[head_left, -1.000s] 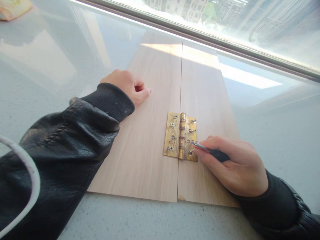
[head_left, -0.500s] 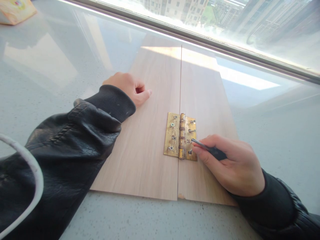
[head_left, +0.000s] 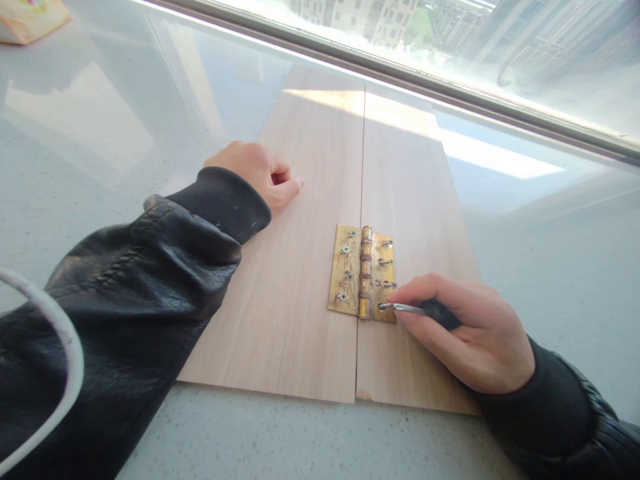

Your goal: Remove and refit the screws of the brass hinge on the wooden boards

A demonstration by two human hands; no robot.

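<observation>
A brass hinge [head_left: 353, 280] lies across the seam between the left wooden board [head_left: 295, 293] and the right wooden board [head_left: 407, 200]. Several screws stick up from both of its leaves; those on the right leaf lean over to the right. My right hand [head_left: 477, 333] is closed around a small screwdriver [head_left: 441, 313] with a dark handle. Its metal tip meets the head of the lowest screw [head_left: 384, 306] on the right leaf. My left hand [head_left: 255, 172] rests on the left board with its fingers curled in, and nothing shows in them.
Both boards lie on a pale speckled countertop [head_left: 240, 433]. Beyond their far ends runs a window frame [head_left: 450, 100]. A white cable [head_left: 75, 360] loops over my left sleeve at the lower left. An orange-and-white package [head_left: 35, 23] sits in the far left corner.
My right hand has shifted slightly right, and the screwdriver's tip has come down from near the third screw to the lowest one. The left hand stays where it was.
</observation>
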